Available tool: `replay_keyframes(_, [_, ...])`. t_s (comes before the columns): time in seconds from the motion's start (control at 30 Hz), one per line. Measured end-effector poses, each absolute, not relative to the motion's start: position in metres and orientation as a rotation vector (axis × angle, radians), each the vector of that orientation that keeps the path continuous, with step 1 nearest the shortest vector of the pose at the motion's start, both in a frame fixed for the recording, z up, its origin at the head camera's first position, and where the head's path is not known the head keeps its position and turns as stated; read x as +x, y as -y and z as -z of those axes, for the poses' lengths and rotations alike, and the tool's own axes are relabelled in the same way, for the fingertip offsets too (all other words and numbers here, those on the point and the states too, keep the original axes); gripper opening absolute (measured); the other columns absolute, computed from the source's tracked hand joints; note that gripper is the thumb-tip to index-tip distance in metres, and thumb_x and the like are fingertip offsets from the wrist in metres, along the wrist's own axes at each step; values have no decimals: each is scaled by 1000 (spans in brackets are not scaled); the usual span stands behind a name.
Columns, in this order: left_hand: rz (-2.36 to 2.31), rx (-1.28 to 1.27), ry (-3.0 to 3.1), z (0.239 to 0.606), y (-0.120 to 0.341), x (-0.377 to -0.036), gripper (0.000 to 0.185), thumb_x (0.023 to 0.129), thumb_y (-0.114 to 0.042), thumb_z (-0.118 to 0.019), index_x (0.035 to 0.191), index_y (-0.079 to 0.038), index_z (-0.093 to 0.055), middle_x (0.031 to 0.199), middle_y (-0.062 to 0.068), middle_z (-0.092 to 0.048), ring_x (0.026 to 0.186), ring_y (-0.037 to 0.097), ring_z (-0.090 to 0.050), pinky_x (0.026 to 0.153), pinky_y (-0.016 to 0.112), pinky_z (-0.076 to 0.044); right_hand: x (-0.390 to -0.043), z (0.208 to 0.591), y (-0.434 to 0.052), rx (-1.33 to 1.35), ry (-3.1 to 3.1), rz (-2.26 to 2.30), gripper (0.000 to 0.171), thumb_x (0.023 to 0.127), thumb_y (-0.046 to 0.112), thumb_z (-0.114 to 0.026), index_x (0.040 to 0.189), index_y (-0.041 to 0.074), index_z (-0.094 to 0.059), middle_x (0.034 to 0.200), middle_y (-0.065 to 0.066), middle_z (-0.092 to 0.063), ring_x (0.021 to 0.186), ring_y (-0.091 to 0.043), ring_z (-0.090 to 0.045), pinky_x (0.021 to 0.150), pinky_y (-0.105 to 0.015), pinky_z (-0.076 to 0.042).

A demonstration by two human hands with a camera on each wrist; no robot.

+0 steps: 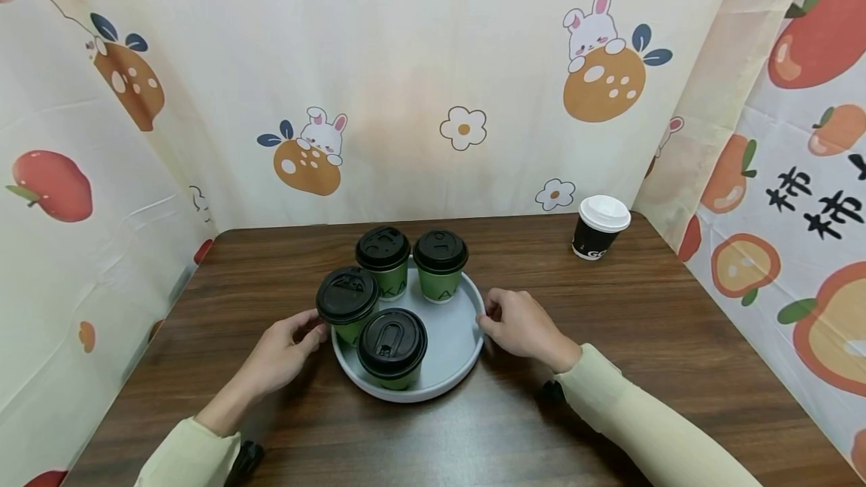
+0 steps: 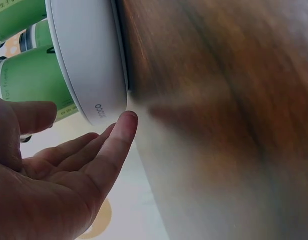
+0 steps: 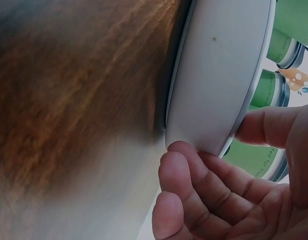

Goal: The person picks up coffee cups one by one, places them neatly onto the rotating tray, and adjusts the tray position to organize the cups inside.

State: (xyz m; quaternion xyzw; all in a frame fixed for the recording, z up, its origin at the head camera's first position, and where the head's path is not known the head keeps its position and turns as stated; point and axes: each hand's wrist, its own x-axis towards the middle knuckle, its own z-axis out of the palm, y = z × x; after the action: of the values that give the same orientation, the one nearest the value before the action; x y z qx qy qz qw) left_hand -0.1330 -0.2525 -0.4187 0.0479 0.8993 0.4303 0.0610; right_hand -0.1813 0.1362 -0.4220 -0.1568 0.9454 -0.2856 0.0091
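Observation:
A round white tray (image 1: 443,337) sits on the table, bearing several green paper cups with black lids; one front cup (image 1: 392,348) stands near the tray's front rim. At the tray's left side is my left hand (image 1: 284,352). Its fingers (image 2: 111,147) are fairly straight, one fingertip right at the lower edge of the tray wall (image 2: 91,60), the thumb apart from it. On the opposite side my right hand (image 1: 528,325) pinches the tray's rim. The thumb lies over the top edge, and the curled fingers (image 3: 186,165) are against the outer wall.
A black paper cup with a white lid (image 1: 601,228) stands at the table's back right corner. Printed cloth walls (image 1: 406,81) enclose the dark wooden table (image 1: 528,269) at the back and both sides.

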Motion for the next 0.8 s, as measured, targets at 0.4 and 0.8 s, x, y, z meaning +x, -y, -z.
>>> replay_keyframes(0.4, [-1212, 211, -2836, 420, 248, -124, 49, 106, -26, -60, 144, 4, -54, 128, 14, -68, 116, 30, -64, 96, 49, -51, -177, 423, -136, -512, -2949, 887, 15, 90, 22, -74, 78, 18, -64, 67, 9, -59, 57, -9, -52, 53, -30, -44])
replay_keyframes(0.8, [-1228, 215, -2830, 422, 242, -122, 51, 105, -27, -62, 143, 7, -53, 126, 17, -68, 110, 27, -67, 91, 42, -54, -170, 421, -135, -494, -2950, 856, 20, 88, 24, -74, 74, 20, -61, 64, 8, -56, 55, -11, -50, 53, -31, -42])
